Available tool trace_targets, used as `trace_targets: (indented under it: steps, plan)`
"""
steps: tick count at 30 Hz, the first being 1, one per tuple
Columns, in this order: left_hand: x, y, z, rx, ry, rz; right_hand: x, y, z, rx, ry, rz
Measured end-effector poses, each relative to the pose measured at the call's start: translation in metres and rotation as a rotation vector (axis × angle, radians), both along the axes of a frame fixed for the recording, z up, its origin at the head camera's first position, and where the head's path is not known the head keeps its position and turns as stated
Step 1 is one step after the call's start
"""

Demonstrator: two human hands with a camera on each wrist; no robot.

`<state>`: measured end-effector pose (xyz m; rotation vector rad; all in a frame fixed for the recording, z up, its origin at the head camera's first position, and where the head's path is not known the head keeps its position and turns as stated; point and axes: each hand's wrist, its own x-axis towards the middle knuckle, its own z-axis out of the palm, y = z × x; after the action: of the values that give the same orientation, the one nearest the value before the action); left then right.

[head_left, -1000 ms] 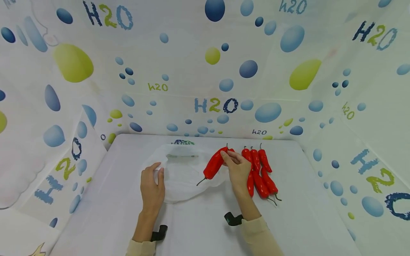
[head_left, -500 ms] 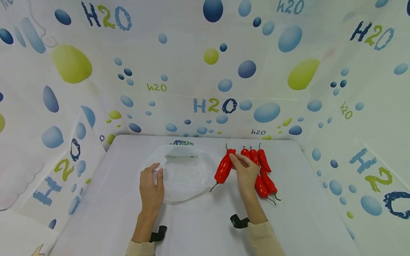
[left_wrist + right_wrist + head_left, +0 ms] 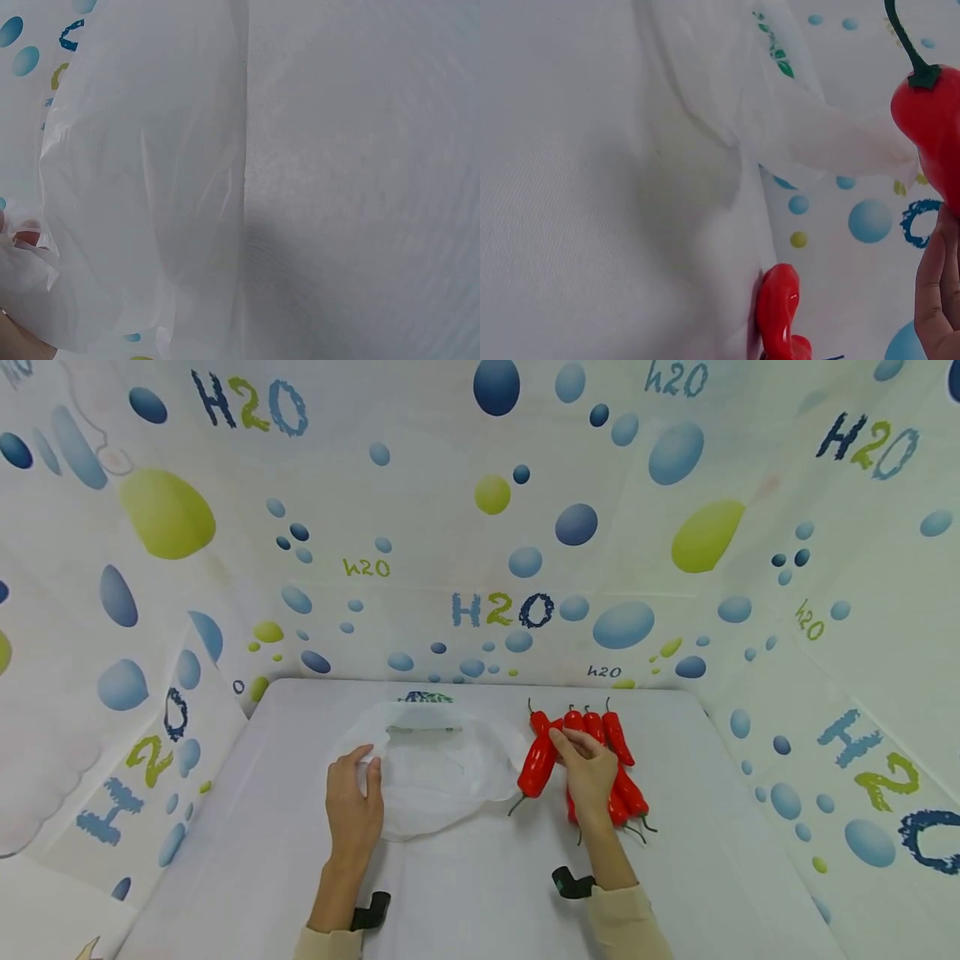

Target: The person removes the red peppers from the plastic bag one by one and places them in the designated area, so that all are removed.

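My right hand (image 3: 591,777) pinches a long red chili pepper (image 3: 537,768) near its upper end, with the stem hanging down toward the left. This pepper is just right of a white plastic bag (image 3: 442,810) that lies on the table with its mouth spread open. My left hand (image 3: 355,806) holds the bag's left edge, thumb and fingers bent around the film. In the left wrist view, fingertips (image 3: 28,237) show partly through the crumpled plastic. The right wrist view shows a green-stemmed red pepper (image 3: 934,112) above my fingers (image 3: 939,292).
Several more red peppers (image 3: 618,739) lie in rows to the right, partly hidden by my right hand. One pepper (image 3: 537,721) lies behind the held one. A white table (image 3: 720,860) spreads around, with a patterned sheet (image 3: 420,510) standing behind it.
My right hand has moved right and slightly toward me, carrying the pepper away from over the bag to its right edge. The left hand keeps its place.
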<state>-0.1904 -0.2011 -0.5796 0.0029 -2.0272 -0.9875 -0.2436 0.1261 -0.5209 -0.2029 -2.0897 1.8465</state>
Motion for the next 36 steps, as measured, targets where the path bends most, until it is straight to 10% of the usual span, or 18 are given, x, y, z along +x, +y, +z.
trace_targets:
  steps: [36]
  plan:
    - [0.001,0.000,0.001,0.002,-0.004,0.012,-0.014,0.030,-0.047,0.481,-0.158,0.102]
